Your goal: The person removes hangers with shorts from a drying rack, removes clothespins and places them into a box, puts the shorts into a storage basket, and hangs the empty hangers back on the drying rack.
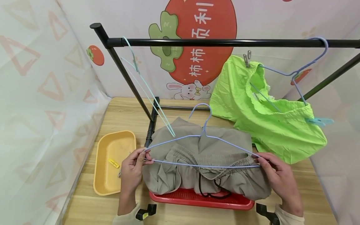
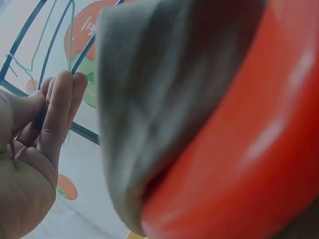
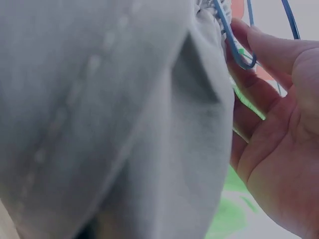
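Observation:
A blue wire hanger (image 1: 204, 131) is stretched between my two hands, its hook pointing away from me. My left hand (image 1: 131, 170) pinches its left corner between thumb and fingers; the left wrist view shows that grip too. At the opposite corner, my right hand (image 1: 278, 176) pinches the hanger's end (image 3: 239, 57), beside the waistband. Under the hanger lie grey drawstring pants (image 1: 225, 142) with a gathered elastic waist and a black cord (image 1: 200, 184). They are heaped over a red basket (image 1: 202, 201), which they mostly hide.
A black rack's rail (image 1: 180, 42) crosses above, with a mint hanger (image 1: 149, 87) at its left. Bright green shorts (image 1: 244, 103) hang at the right, with a metal clip (image 1: 247, 59) and a blue clothespin (image 1: 319, 121). A yellow tray (image 1: 100, 168) holds a yellow clothespin (image 1: 113, 163).

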### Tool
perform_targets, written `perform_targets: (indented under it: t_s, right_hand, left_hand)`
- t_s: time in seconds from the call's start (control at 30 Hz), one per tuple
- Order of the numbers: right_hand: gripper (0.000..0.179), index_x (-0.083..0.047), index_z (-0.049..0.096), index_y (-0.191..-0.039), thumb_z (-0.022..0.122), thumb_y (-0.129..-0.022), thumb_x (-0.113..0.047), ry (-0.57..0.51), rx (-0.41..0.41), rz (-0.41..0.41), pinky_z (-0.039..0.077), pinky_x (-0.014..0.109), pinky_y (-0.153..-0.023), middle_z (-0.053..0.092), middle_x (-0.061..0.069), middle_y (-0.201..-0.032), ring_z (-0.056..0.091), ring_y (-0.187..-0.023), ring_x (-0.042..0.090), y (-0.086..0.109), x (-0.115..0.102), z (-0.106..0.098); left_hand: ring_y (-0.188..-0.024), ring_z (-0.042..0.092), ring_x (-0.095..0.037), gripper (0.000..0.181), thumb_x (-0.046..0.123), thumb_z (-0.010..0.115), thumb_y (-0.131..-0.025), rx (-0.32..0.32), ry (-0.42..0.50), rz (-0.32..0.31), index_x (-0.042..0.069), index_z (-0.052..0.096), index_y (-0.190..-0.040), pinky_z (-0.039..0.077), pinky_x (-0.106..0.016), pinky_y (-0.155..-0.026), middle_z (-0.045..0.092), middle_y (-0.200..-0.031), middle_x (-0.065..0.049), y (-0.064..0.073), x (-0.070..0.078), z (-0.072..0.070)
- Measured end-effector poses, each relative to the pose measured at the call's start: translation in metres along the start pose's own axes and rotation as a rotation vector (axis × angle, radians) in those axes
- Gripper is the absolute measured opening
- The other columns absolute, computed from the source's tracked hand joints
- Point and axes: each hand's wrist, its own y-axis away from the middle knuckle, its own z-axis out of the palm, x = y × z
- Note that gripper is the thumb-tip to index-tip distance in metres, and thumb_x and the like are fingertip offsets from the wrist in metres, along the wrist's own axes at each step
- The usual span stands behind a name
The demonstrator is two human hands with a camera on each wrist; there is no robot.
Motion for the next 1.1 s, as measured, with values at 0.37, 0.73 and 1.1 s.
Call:
perform_targets:
  t_s: [0.37, 0.73, 1.1]
  right_hand:
    - [0.018, 0.028, 0.051, -0.106, 0.035, -0.102, 0.020, -0.344, 0.063, -0.025, 0.054, 0.017, -0.071, 0.071, 0.008, -0.094, 0.068, -0.084, 0.009, 0.000, 0.003, 0.001]
    - [0.022, 0.028, 0.052, -0.106, 0.032, -0.102, 0.021, -0.491, 0.138, -0.112, 0.054, 0.019, -0.067, 0.068, 0.011, -0.092, 0.066, -0.077, 0.012, 0.004, 0.014, -0.008]
    - [0.020, 0.033, 0.050, -0.109, 0.035, -0.101, 0.022, -0.532, 0.217, -0.142, 0.056, 0.020, -0.072, 0.070, 0.014, -0.095, 0.070, -0.082, 0.015, 0.008, 0.017, -0.032]
  left_hand:
    - [-0.085, 0.069, -0.014, 0.022, -0.015, 0.048, -0.102, -0.132, -0.054, 0.028, -0.012, 0.066, -0.115, 0.059, -0.028, -0.076, 0.067, -0.089, -0.021, -0.001, -0.002, 0.002]
    - [-0.093, 0.070, -0.020, 0.019, -0.002, 0.059, -0.103, -0.233, -0.177, -0.115, -0.002, 0.069, -0.119, 0.056, -0.025, -0.083, 0.071, -0.102, -0.018, 0.001, 0.001, -0.001]
    - [-0.101, 0.067, -0.024, 0.020, 0.007, 0.056, -0.106, -0.212, -0.363, -0.132, 0.004, 0.071, -0.121, 0.055, -0.026, -0.083, 0.070, -0.115, -0.008, 0.003, -0.002, -0.009]
